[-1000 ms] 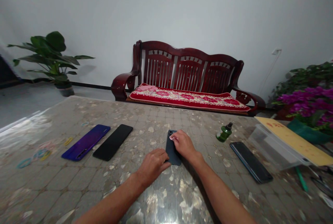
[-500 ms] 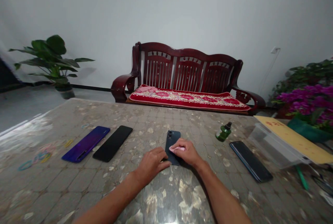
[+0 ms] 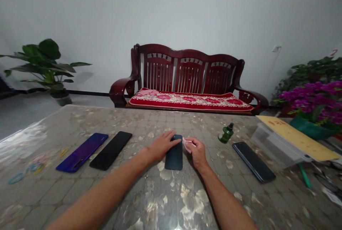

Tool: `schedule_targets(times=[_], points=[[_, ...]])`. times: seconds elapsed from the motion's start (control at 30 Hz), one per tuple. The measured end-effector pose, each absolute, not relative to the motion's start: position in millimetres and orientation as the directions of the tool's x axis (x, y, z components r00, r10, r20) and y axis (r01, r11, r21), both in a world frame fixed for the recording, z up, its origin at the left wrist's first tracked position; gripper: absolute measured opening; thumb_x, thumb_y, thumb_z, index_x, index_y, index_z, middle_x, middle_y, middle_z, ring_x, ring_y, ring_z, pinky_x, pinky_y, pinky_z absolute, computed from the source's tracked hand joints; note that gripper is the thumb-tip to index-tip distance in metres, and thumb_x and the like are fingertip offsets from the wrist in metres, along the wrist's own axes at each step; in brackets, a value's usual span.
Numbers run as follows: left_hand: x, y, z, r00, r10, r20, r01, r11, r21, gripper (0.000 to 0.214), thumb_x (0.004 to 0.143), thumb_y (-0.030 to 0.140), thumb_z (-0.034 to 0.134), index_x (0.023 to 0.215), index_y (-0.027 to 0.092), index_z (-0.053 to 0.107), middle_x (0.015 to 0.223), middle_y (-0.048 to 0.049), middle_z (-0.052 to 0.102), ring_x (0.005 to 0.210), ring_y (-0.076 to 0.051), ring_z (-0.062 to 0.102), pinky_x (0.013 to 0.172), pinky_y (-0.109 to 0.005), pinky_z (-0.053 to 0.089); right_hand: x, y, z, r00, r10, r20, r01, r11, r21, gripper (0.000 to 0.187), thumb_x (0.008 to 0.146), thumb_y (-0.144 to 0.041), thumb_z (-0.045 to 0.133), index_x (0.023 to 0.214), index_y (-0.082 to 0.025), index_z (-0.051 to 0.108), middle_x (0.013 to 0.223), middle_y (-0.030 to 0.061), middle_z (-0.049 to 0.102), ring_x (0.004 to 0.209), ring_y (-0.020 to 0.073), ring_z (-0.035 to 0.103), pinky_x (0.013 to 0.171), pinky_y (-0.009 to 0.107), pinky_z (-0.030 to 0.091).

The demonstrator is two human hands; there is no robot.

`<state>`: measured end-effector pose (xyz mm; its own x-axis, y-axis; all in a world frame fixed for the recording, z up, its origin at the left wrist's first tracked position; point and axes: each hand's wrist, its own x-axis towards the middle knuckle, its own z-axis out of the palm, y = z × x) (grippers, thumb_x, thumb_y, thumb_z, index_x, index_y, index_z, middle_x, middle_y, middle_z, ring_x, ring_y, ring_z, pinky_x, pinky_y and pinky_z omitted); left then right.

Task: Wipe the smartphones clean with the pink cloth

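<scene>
Loosely spread, left hand (image 3: 161, 147) rested over upper left edge of dark blue phone (image 3: 174, 158), which lay flat between hands on table (image 3: 149, 121). Right hand (image 3: 198, 154), closed in pinch, held pink cloth (image 3: 189, 146) at phone's right edge. Wide stretch parted left hand from black phone (image 3: 111, 151); green bottle (image 3: 225, 134) stood right of right hand.

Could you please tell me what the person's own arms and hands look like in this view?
The left forearm and right forearm are bare as far as the picture shows, with no sleeve in sight. The left hand and right hand are ungloved, and no watch or bracelet shows at either wrist.
</scene>
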<state>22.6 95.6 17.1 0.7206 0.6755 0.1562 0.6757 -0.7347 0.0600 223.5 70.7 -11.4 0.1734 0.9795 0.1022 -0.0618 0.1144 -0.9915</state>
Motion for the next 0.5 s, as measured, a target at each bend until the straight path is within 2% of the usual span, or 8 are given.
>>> schedule_targets(times=[0.1, 0.2, 0.33, 0.5], points=[[32.6, 110.2, 17.5, 0.794, 0.605, 0.064, 0.605, -0.796, 0.029, 0.077, 0.072, -0.004, 0.068, 0.138, 0.03, 0.048, 0.152, -0.0131, 0.041, 0.14, -0.032, 0.038, 0.109, -0.05, 0.038, 223.6, 70.1, -10.3, 0.179, 0.977, 0.112, -0.062, 0.125, -0.99, 0.027, 0.062, -0.036, 0.07, 0.079, -0.015, 0.075, 0.068, -0.0002, 0.065, 0.061, 0.0121, 0.051, 0.059, 0.023, 0.04], [38.9, 118.7, 22.1, 0.808, 0.59, -0.006, 0.589, -0.806, 0.062, 0.089, 0.059, -0.002, 0.078, 0.137, 0.03, 0.049, 0.148, -0.0131, 0.046, 0.134, -0.033, 0.046, 0.106, -0.047, 0.042, 224.3, 70.3, -10.9, 0.191, 0.974, 0.123, -0.047, 0.134, -0.99, 0.027, 0.062, -0.036, 0.07, 0.078, -0.015, 0.075, 0.069, 0.0002, 0.065, 0.063, 0.0128, 0.053, 0.06, 0.024, 0.041], [39.3, 119.1, 34.3, 0.722, 0.688, -0.076, 0.692, -0.721, 0.045, 0.088, 0.056, 0.005, 0.08, 0.136, 0.029, 0.05, 0.144, -0.0156, 0.047, 0.122, -0.038, 0.055, 0.096, -0.049, 0.048, 225.3, 71.0, -12.9, 0.215, 0.968, 0.125, -0.023, 0.133, -0.991, 0.029, 0.063, -0.037, 0.069, 0.08, -0.015, 0.075, 0.07, 0.0013, 0.067, 0.063, 0.014, 0.055, 0.06, 0.024, 0.043], [27.3, 110.8, 47.9, 0.465, 0.868, -0.172, 0.881, -0.473, -0.006, 0.08, 0.056, 0.014, 0.076, 0.133, 0.018, 0.053, 0.134, -0.0222, 0.052, 0.117, -0.043, 0.055, 0.091, -0.052, 0.049, 225.6, 70.8, -13.1, 0.249, 0.938, 0.243, 0.109, 0.223, -0.969, 0.029, 0.07, -0.039, 0.067, 0.084, -0.016, 0.076, 0.081, 0.0048, 0.072, 0.073, 0.0178, 0.061, 0.07, 0.028, 0.048]])
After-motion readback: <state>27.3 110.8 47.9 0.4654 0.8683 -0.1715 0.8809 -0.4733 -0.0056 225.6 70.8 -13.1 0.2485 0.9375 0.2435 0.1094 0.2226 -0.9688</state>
